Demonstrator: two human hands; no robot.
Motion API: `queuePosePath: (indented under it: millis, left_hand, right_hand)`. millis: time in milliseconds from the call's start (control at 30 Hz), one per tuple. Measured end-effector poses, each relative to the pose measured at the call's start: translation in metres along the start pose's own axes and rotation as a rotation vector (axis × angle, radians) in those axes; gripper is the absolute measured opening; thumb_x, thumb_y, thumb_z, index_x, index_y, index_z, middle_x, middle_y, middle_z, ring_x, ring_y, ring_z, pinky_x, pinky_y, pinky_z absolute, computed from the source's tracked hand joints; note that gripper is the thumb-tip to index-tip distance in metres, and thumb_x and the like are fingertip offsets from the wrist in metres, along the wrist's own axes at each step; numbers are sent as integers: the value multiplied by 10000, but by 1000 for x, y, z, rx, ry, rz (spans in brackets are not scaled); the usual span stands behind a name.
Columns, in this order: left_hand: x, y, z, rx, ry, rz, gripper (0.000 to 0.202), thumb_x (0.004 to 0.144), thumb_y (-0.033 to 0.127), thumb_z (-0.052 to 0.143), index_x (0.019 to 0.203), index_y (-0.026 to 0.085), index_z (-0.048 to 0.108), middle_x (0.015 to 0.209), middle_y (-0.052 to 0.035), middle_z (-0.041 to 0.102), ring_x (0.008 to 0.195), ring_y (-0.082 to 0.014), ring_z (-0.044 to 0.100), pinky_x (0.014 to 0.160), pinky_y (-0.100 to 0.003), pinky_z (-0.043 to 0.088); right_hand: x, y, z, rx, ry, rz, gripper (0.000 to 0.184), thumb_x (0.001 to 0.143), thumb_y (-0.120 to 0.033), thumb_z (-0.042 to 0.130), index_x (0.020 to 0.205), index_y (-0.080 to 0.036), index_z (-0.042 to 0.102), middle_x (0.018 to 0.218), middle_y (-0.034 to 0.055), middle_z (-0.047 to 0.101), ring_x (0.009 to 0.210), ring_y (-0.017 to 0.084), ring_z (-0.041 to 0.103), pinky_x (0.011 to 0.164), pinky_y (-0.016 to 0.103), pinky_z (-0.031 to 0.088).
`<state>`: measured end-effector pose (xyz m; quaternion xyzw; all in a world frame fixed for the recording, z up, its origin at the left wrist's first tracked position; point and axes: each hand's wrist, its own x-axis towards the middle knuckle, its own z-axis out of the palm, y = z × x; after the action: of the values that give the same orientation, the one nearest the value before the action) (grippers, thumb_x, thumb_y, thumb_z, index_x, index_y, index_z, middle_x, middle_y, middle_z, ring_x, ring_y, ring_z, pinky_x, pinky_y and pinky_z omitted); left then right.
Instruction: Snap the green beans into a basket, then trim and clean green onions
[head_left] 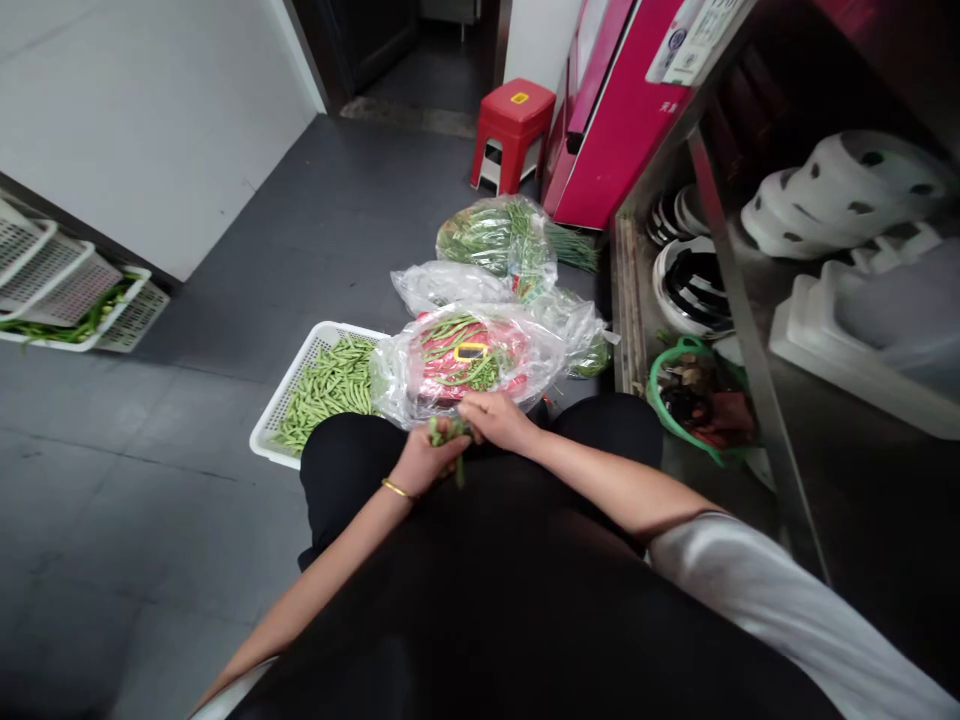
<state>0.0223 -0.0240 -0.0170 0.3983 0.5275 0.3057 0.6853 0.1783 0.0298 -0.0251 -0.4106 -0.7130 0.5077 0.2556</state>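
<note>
My left hand (422, 462) is closed around a few green beans (448, 432), whose ends stick out between the fingers. My right hand (499, 420) meets it above my lap, its fingers pinched at the end of the beans; the exact grip is partly hidden. Just beyond both hands, more long beans (454, 335) lie on clear plastic (536, 345) spread over a red stool (435, 385). To the left of it, a white perforated basket (268, 425) holds a heap of bean pieces (330, 390).
Bagged greens (480, 235) lie on the floor ahead, with a red stool stack (517, 115) behind. At right stand a metal shelf (750, 350) and a green basket (671, 440) of scraps. White crates (135, 315) stand at far left.
</note>
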Motion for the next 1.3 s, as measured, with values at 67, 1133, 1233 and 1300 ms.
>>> queuePosePath:
  millis: [67, 1133, 1233, 1300]
  left_hand:
    - [2, -4, 2, -176, 20, -36, 265, 659, 334, 732, 678, 154, 539, 437, 59, 474, 327, -58, 381, 315, -172, 279]
    - [33, -2, 14, -353, 181, 49, 311, 578, 301, 816, 721, 101, 625, 629, -42, 670, 386, -56, 475, 381, -201, 404]
    - [21, 5, 8, -404, 138, 86, 357, 588, 301, 810, 826, 103, 633, 673, -45, 683, 397, -54, 475, 400, -202, 403]
    - [15, 9, 3, -451, 119, 100, 363, 601, 293, 803, 859, 101, 634, 700, -49, 686, 403, -51, 470, 406, -204, 395]
  right_hand:
    - [7, 11, 0, 191, 76, 171, 470, 942, -483, 242, 679, -188, 499, 484, -24, 477, 459, 114, 475, 509, 234, 404]
    - [-56, 33, 2, -621, -166, 146, 170, 875, -243, 513, 806, -141, 629, 804, 115, 692, 754, 202, 645, 647, 260, 416]
    - [-53, 25, -13, -567, -224, 149, 220, 883, -280, 507, 786, -146, 652, 808, 101, 694, 754, 198, 641, 647, 260, 411]
    - [-49, 15, -26, -421, -216, 154, 289, 901, -328, 481, 749, -150, 652, 730, 65, 680, 693, 169, 630, 637, 247, 414]
